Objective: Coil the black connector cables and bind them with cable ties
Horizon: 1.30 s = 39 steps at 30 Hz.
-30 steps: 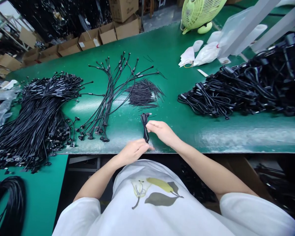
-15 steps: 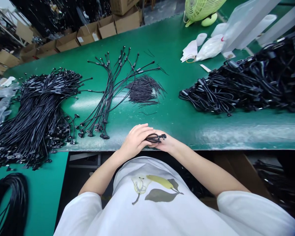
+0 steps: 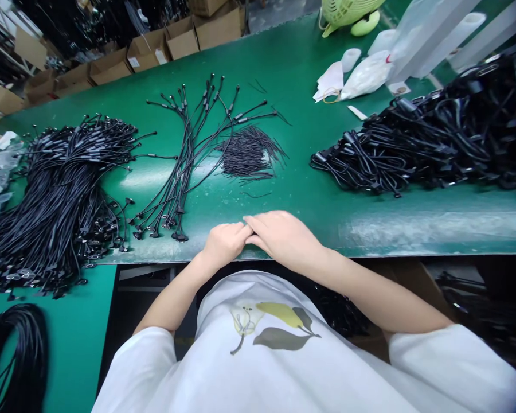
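My left hand is closed just above the table's front edge. Its curled fingers hide the looped black cable that showed between my hands in the earlier frame. Against its fingertips, my right hand presses with thumb and fingers drawn together; what they pinch is hidden. Beyond my hands lies a pile of short thin black ties, with one loose tie in front of it. Left of this pile, several straight black cables with connectors on both ends are spread out on the green table.
A thick heap of straight black cables covers the left side. On the right, bundled looped cables are piled up. White bags and a green fan stand at the back right. Cardboard boxes line the far edge.
My right hand has turned over and come round, its back now upward and its fingers meeting my left fingertips. My left hand has shifted slightly left and curled. The looped cable has gone out of sight.
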Each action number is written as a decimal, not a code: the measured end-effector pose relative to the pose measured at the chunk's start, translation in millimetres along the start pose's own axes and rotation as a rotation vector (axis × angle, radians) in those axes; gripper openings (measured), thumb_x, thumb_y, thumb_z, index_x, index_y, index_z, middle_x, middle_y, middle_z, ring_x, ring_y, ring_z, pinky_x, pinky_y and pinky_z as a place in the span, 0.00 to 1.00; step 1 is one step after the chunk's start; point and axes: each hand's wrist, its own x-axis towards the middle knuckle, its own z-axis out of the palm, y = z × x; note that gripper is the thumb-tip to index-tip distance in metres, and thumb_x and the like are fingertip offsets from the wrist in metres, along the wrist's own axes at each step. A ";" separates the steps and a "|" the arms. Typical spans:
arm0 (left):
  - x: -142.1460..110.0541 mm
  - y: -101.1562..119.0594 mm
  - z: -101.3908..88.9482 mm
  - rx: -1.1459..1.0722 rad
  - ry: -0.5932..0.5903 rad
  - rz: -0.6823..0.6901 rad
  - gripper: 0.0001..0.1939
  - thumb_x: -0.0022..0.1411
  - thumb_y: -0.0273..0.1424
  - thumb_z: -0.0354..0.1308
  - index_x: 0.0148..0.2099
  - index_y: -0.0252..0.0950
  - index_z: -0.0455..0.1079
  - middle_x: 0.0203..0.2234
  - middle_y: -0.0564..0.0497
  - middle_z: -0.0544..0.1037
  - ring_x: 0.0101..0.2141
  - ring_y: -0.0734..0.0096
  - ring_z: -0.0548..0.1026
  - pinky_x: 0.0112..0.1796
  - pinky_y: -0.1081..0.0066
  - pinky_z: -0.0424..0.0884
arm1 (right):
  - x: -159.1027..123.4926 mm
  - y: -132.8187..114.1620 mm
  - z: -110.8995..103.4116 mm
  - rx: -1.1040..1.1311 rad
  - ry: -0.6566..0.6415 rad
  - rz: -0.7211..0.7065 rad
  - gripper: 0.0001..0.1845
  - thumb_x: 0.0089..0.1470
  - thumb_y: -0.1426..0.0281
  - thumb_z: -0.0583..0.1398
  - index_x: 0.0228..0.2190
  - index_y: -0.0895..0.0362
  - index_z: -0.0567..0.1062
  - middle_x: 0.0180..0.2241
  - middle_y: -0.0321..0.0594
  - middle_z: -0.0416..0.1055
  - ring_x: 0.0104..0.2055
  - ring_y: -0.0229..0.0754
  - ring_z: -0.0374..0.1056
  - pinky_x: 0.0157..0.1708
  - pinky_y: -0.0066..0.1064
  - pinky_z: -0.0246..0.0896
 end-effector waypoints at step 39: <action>15.8 7.8 3.8 -0.571 0.096 -0.144 0.20 0.61 0.45 0.58 0.48 0.38 0.60 0.44 0.48 0.73 0.34 0.72 0.79 0.41 0.67 0.77 | 5.2 38.9 45.0 -0.324 0.099 0.043 0.20 0.67 0.61 0.47 0.50 0.60 0.69 0.35 0.44 0.70 0.32 0.42 0.62 0.30 0.35 0.47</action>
